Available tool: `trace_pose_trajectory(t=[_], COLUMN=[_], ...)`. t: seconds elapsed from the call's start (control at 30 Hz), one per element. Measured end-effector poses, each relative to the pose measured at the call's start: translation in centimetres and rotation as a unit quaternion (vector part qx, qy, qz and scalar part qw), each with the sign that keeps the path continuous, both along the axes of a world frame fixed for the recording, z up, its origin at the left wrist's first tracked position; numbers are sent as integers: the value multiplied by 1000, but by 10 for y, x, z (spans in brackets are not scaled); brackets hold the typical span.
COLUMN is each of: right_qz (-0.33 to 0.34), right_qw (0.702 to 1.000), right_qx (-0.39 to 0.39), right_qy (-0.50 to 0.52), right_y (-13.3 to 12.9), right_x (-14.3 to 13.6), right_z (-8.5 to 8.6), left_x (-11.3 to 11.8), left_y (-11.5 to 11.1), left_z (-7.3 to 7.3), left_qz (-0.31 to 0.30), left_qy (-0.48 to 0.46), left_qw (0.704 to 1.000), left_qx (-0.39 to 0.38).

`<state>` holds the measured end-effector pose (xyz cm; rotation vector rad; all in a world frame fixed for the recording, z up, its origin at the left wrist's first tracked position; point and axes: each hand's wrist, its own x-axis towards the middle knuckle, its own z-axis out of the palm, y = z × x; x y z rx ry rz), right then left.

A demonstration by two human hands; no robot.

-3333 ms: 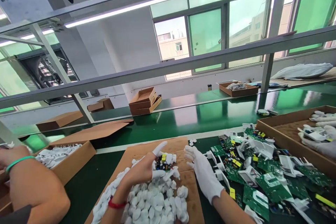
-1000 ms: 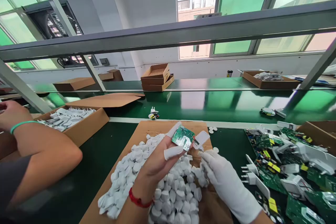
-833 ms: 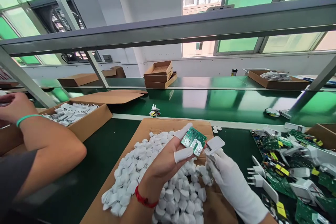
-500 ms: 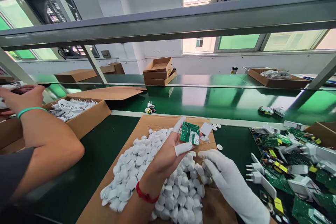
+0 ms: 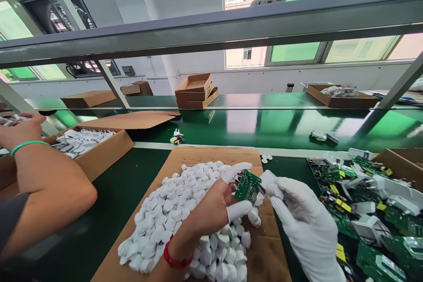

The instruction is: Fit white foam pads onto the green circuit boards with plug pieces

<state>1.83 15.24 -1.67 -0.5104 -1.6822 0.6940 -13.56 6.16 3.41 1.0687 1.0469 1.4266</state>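
Observation:
My left hand [image 5: 214, 205], with white finger covers and a red wristband, holds a green circuit board [image 5: 247, 186] between thumb and fingers. My right hand [image 5: 302, 211], in a white glove, pinches a small white piece [image 5: 272, 185] at the board's right side. Thin wires show between board and white piece. Below both hands, many small white rounded pieces [image 5: 172, 211] lie heaped on a cardboard sheet [image 5: 267, 246].
Circuit boards and white plug housings [image 5: 366, 207] pile up at the right. Another person's arm [image 5: 49, 185] reaches in at the left, by a carton of white parts [image 5: 109, 154]. A metal bar [image 5: 198, 33] crosses above the bench.
My right hand has left the heap and risen to the white piece beside the board. My left hand has tilted the board and moved slightly right. The other person's arm has shifted left.

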Motion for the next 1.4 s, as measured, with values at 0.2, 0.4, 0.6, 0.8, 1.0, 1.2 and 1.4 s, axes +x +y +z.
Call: trace_pose_trajectory(t=[0.2, 0.4, 0.6, 0.8, 1.0, 1.2, 1.4], right_qz=[-21, 1, 101, 55, -20, 77, 324], right_qw=[960, 956, 982, 968, 969, 958, 834], right_qx=[261, 272, 14, 127, 196, -275, -444], right_qy=[-97, -113, -158, -211, -150, 18, 41], right_y=[-5, 3, 11, 12, 7, 14, 6], right_x=[5, 5, -1, -10, -8, -1, -6], right_z=[6, 16, 9, 12, 15, 17, 32], left_x=[8, 3, 0, 2, 3, 1, 0], left_y=[-3, -8, -10, -3, 3, -2, -5], left_z=[-1, -2, 7, -1, -12, -5, -1], left_qz=[-70, -89, -113, -81, -27, 166, 49], left_qy=[11, 80, 97, 28, -71, 202, 308], left_qw=[997, 993, 989, 996, 997, 965, 947], left_qx=[11, -3, -5, -1, 0, -2, 71])
